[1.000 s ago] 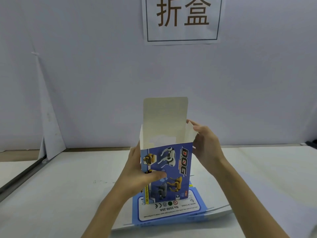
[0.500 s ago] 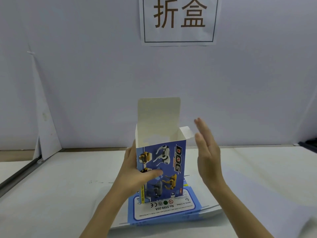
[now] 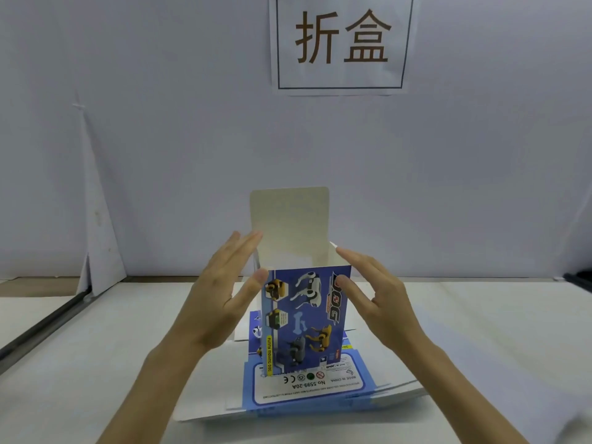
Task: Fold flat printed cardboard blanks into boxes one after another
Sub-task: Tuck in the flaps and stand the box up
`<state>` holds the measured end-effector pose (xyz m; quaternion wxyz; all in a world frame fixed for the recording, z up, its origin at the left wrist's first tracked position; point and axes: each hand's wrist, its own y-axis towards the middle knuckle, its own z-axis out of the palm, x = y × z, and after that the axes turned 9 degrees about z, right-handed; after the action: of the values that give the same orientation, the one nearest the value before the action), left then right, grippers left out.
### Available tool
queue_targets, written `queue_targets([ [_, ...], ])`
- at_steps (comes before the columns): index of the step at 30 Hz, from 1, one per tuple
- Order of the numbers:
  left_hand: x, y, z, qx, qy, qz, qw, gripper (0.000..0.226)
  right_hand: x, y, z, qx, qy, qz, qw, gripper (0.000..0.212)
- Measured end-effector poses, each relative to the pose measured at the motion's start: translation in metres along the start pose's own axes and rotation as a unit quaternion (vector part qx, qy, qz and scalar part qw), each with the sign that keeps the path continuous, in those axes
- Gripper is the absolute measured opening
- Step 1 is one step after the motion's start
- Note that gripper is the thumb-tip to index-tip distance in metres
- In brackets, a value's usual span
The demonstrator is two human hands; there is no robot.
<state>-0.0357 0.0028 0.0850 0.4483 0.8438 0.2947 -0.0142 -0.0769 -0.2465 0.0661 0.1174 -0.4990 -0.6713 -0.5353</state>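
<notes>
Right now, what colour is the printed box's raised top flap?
Plain off-white cardboard flap; head view.

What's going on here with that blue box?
A person is folding printed cardboard into boxes. One blue box stands upright on a stack of flat blanks on the table, its top flap up and the top open. The left hand and right hand flank it with straight fingers, thumbs at its front face.
</notes>
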Motion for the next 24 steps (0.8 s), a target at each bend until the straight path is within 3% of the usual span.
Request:
queue_targets([
  [3, 0.002, -0.008, 0.006, -0.035, -0.019, 0.009, 0.999, 0.046, -0.001, 0.001, -0.002, -0.015, -0.022, -0.014, 1.000, 0.043],
  [8, -0.005, -0.039, 0.041, -0.120, -0.134, -0.072, 0.981, 0.053, -0.001, 0.000, 0.006, -0.034, 0.023, 0.017, 0.999, 0.040],
  [12, -0.022, -0.055, 0.078, -0.091, -0.374, -0.170, 0.907, 0.063, 0.005, -0.003, 0.017, -0.053, 0.038, 0.029, 0.997, 0.039],
  [16, -0.014, -0.046, 0.077, -0.103, -0.323, -0.165, 0.926, 0.084, 0.010, -0.007, 0.011, -0.043, 0.027, 0.042, 0.998, 0.033],
  [18, -0.006, -0.043, 0.073, -0.091, -0.333, -0.191, 0.919, 0.093, 0.014, -0.010, 0.004, -0.046, 0.012, 0.034, 0.998, 0.026],
  [21, 0.004, -0.039, 0.066, -0.042, -0.361, -0.232, 0.902, 0.078, 0.026, -0.005, -0.011, -0.093, -0.047, 0.011, 0.995, 0.014],
  [24, 0.005, -0.037, 0.063, 0.050, -0.358, -0.223, 0.905, 0.078, 0.046, 0.025, -0.027, -0.159, -0.104, -0.035, 0.981, 0.035],
])
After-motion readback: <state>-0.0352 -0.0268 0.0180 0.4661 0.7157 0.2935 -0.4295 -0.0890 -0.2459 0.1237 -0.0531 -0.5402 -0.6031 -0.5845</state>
